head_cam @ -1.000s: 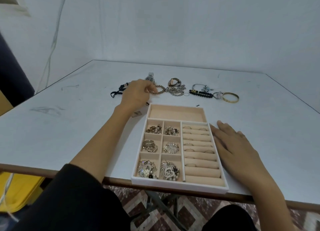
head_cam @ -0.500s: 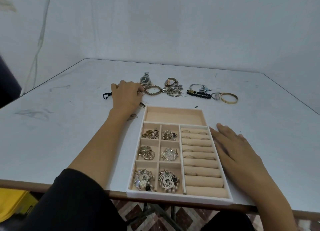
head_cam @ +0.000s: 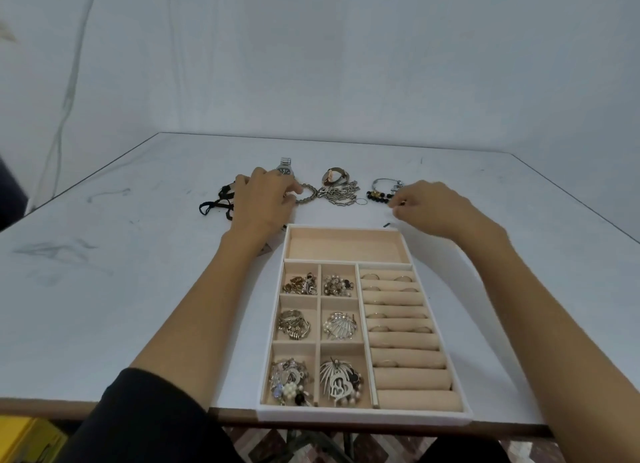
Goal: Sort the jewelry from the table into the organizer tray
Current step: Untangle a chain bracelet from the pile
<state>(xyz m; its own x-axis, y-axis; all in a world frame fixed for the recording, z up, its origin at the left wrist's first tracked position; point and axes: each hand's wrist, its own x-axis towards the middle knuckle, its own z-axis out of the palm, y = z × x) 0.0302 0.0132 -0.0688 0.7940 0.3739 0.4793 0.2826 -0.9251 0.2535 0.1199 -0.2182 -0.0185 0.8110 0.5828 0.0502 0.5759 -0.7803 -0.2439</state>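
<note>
No text, brand, label or no. can be read anywhere. The watch [head_cam: 284,171] dial, at the far side of the table [head_cam: 138,289], is too small & blurry to make out any markings.

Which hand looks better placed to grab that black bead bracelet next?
Right. The right hand has its fingertips beside the black bead bracelet; the left hand is over by the watch.

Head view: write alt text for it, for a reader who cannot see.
Two bare hands reach past a beige organizer tray to jewelry lined on a white table: the left hand at a beaded bracelet, the right hand by black beads. Its small compartments hold more pieces and rings.
</note>
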